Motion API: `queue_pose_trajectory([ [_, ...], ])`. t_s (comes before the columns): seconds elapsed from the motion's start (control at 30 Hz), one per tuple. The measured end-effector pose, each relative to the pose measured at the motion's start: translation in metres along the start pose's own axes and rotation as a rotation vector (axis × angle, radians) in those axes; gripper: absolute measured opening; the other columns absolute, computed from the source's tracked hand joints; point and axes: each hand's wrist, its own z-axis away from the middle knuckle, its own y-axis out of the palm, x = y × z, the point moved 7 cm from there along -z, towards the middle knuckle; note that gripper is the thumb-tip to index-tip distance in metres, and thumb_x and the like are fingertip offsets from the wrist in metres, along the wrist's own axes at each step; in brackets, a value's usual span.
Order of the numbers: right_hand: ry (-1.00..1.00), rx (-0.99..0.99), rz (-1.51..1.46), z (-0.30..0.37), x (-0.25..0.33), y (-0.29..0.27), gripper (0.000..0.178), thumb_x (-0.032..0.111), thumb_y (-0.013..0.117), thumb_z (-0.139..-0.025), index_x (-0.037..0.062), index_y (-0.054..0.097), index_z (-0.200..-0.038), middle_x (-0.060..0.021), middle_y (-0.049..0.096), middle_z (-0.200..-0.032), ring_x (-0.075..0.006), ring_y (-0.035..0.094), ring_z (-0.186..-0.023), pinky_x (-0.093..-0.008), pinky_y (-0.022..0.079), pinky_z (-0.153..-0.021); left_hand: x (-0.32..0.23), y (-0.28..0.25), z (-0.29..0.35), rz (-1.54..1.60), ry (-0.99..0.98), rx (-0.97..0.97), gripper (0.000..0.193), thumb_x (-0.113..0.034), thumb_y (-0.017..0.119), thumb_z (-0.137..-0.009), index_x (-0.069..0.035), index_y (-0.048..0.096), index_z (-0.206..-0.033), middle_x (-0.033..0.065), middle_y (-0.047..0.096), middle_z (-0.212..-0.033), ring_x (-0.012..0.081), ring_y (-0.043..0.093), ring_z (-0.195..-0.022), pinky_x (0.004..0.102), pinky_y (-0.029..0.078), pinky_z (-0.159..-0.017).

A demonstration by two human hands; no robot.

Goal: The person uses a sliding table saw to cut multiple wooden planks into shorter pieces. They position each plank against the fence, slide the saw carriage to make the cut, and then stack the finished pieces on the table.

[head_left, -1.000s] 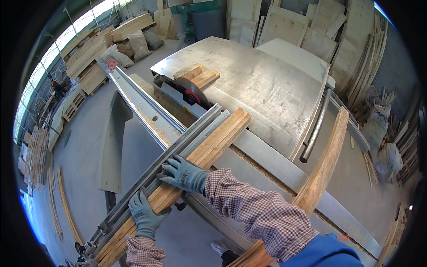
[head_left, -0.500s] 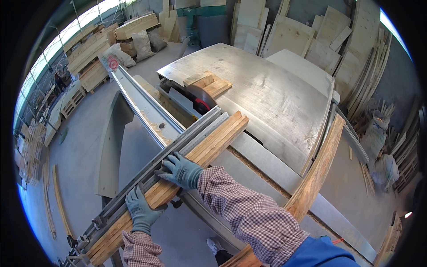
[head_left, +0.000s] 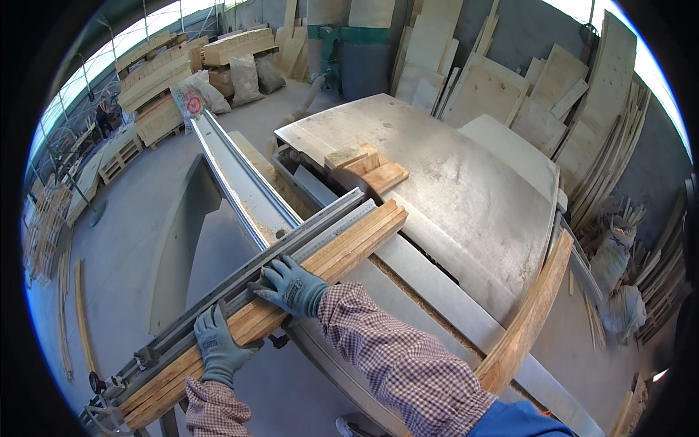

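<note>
Several long wooden strips (head_left: pixel 338 250) lie side by side against a metal fence (head_left: pixel 251 280) that runs diagonally across the sliding part of a table saw. My right hand (head_left: pixel 291 286), in a grey-blue glove, is closed over the strips near their middle, fingertips at the fence. Lower left, my left hand (head_left: pixel 220 348), gloved alike, wraps over the same bundle with the thumb on its near side. Past the strips' far end stands the dark saw blade (head_left: pixel 357 180). Just behind it, small wooden offcuts (head_left: pixel 384 177) rest on the metal saw table (head_left: pixel 466 197).
A thick bark-edged board (head_left: pixel 528 313) leans along the saw's right side. The sliding rail (head_left: pixel 244 189) extends away at the left. Sheets of board (head_left: pixel 488 91) lean on the back wall; stacked timber (head_left: pixel 154 84) and sacks (head_left: pixel 245 79) stand far left.
My view has shifted, so the saw table sits lower and further right. The red part beside the blade no longer shows. Both hands keep their hold on the strips.
</note>
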Motion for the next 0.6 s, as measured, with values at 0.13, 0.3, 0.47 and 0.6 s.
queue_pose_trajectory([
  [0.13, 0.002, 0.055, -0.011, 0.0, -0.001, -0.01, 0.079, 0.034, 0.075, -0.071, 0.0191, 0.04, -0.14, -0.018, 0.042, -0.133, -0.0338, 0.041, -0.126, -0.0547, 0.027, -0.111, 0.0, 0.001, -0.002, -0.016, -0.004, 0.017, 0.122, -0.051, 0.088, -0.046, 0.0, 0.029, -0.14, 0.0179, 0.041, -0.128, 0.0348, 0.035, -0.125, 0.0489, 0.022, -0.112],
  [0.3, -0.001, 0.079, -0.014, -0.005, 0.004, -0.009, 0.08, 0.036, 0.076, -0.071, 0.0186, 0.04, -0.141, -0.0185, 0.042, -0.133, -0.0335, 0.041, -0.126, -0.0541, 0.028, -0.111, 0.007, 0.001, -0.001, -0.043, -0.016, 0.01, 0.124, -0.053, 0.088, -0.046, 0.001, 0.028, -0.14, 0.0176, 0.04, -0.128, 0.0342, 0.035, -0.126, 0.0482, 0.022, -0.112],
  [0.47, 0.004, 0.025, -0.005, -0.006, 0.0, -0.002, 0.086, 0.044, 0.078, -0.065, 0.0183, 0.042, -0.14, -0.0187, 0.043, -0.133, -0.0339, 0.039, -0.126, -0.0539, 0.026, -0.111, 0.006, -0.002, -0.002, -0.024, -0.026, 0.009, 0.12, -0.054, 0.087, -0.046, 0.001, 0.032, -0.138, 0.0176, 0.041, -0.128, 0.0329, 0.035, -0.125, 0.0468, 0.022, -0.112],
  [0.6, 0.008, 0.091, 0.006, -0.009, 0.004, -0.009, 0.088, 0.054, 0.075, -0.067, 0.0181, 0.042, -0.14, -0.0193, 0.042, -0.135, -0.0358, 0.038, -0.128, -0.0554, 0.023, -0.112, 0.007, -0.007, 0.001, -0.03, 0.001, -0.031, 0.117, -0.053, 0.087, -0.048, 0.001, 0.033, -0.136, 0.0171, 0.041, -0.126, 0.0322, 0.036, -0.124, 0.0467, 0.022, -0.112],
])
